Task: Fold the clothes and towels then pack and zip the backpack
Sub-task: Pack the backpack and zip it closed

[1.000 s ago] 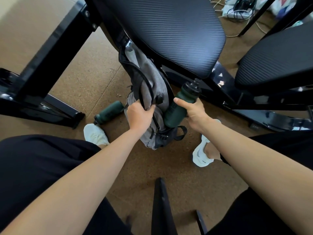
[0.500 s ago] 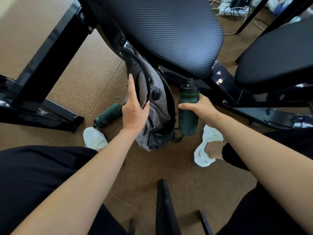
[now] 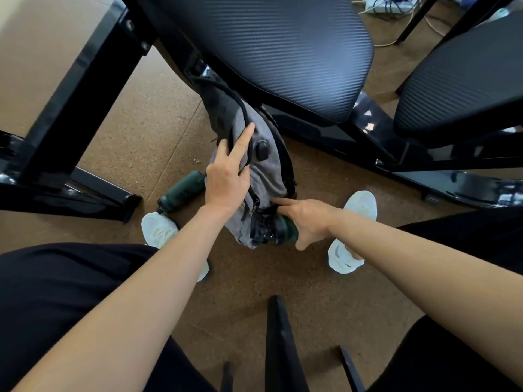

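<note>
The grey backpack [image 3: 268, 176] stands on the cork floor [image 3: 141, 131] between the person's white shoes [image 3: 158, 229], its top leaning under the black padded seat [image 3: 268, 46]. The left hand [image 3: 226, 179] lies on its side with fingers straight beside a black strap. The right hand [image 3: 308, 219] grips a green bottle [image 3: 283, 229], cap against the backpack's lower edge, while a second green bottle [image 3: 184, 190] lies on the floor to the left.

Soft daylight from 1 o'clock, bluish sheen across the ribbed black pad [image 3: 268, 52], white glints on the glossy frame [image 3: 368, 125] at 3 o'clock, backpack [image 3: 266, 171] top shadowed under the pad, black trousers [image 3: 56, 292] nearly featureless at 7 o'clock, wide-angle bowing at edges, mild softness
</note>
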The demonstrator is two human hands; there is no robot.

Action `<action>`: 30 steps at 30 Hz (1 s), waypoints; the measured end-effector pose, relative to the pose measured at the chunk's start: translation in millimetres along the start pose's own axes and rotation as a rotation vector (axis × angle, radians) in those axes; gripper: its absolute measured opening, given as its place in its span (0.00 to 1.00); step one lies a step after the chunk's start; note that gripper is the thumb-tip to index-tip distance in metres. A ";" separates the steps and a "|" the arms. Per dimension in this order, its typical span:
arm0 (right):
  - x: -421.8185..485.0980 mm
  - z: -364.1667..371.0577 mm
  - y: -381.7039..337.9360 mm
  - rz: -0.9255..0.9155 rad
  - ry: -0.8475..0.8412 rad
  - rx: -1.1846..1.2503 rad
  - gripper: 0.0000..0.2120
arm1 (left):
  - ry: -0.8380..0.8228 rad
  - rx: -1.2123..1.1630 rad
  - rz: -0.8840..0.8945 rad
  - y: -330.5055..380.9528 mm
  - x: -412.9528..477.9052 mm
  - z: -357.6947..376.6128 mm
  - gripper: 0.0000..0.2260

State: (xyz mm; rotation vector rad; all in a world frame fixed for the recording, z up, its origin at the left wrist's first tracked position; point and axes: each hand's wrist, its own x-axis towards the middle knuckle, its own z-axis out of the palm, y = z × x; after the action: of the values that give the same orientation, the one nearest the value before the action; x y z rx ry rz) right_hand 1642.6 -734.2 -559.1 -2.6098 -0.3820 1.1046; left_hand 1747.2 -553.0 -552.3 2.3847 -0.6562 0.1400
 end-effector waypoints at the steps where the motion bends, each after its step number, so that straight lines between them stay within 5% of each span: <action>1: -3.1 -0.1 -1.0 -0.011 0.013 -0.017 0.41 | -0.003 -0.007 -0.014 -0.3 1.6 -0.7 0.33; 10: -19.4 23.2 -8.8 -0.029 0.072 -0.260 0.40 | 0.044 0.005 -0.282 -13.9 33.1 -0.7 0.30; 12: -20.4 19.2 -2.7 0.020 0.050 -0.030 0.34 | 0.041 0.018 -0.260 -12.8 34.3 0.3 0.29; 16: -29.5 -0.4 11.5 0.116 0.102 0.832 0.24 | 0.053 0.016 -0.189 -14.3 30.0 -0.2 0.28; 20: -28.6 -23.0 21.9 0.259 0.580 1.448 0.23 | 0.077 -0.015 -0.234 -17.1 29.7 -2.8 0.28; 24: -21.6 -36.8 23.5 0.294 0.892 1.744 0.26 | 0.077 -0.050 -0.273 -11.7 27.7 -1.7 0.28; 30: -4.7 0.0 -8.1 0.315 0.929 2.056 0.27 | 0.142 -0.147 -0.368 -9.2 28.3 0.3 0.28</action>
State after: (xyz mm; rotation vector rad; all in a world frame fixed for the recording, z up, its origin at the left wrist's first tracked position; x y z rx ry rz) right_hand 1638.4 -728.3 -553.2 -0.9035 0.9085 -0.1043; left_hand 1776.3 -559.0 -550.4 2.2839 -0.1495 0.0971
